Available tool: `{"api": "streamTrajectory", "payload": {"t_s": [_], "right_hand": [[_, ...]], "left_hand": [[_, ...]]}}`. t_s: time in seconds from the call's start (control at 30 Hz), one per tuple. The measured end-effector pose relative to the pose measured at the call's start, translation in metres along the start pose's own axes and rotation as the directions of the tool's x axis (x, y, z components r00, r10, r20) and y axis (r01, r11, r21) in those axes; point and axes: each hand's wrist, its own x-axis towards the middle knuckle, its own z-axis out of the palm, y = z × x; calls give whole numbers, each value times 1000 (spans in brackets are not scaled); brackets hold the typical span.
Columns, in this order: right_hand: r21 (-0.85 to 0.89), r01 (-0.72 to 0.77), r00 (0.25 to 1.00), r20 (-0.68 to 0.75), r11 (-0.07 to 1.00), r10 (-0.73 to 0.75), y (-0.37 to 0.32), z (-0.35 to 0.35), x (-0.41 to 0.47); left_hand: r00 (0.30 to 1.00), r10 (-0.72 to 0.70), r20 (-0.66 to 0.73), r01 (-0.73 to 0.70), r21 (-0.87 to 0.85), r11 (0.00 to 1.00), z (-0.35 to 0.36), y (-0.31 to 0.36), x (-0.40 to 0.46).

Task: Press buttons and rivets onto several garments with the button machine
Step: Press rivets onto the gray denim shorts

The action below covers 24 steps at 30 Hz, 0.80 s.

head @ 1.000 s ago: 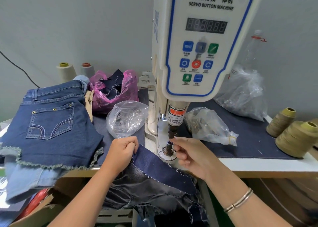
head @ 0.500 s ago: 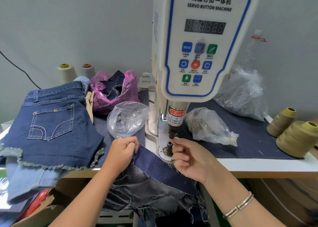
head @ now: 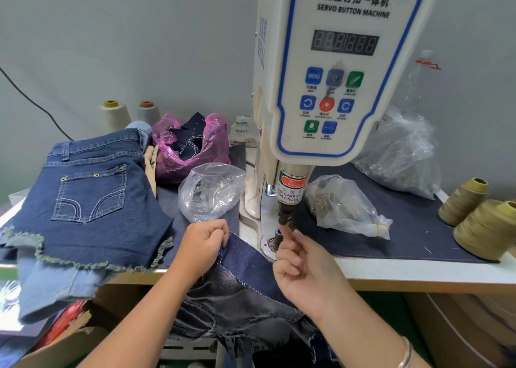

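Right hand (head: 303,267) fingertip at punch (head: 285,214)

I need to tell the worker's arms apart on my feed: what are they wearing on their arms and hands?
Both forearms are bare: no sleeves reach into view and no gloves are worn. The left hand shows no jewellery. The right hand has a thin silver-coloured bangle at the wrist. No rings can be made out.

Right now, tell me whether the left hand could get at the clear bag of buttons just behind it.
Probably yes, once it lets go: the left hand grips the dark denim piece, and the clear bag lies just beyond its knuckles with nothing between.
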Motion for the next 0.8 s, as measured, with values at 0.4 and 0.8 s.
{"api": "streamTrajectory", "payload": {"t_s": [0.4, 0.8], "right_hand": [[-891, 315, 940, 245, 327, -238, 43, 89, 88], [-532, 149, 793, 568, -833, -221, 43, 114, 170]], "left_hand": [[990, -114, -87, 94, -208, 973, -2, -8, 9], [995, -78, -64, 63, -210, 976, -2, -11, 10]]}}
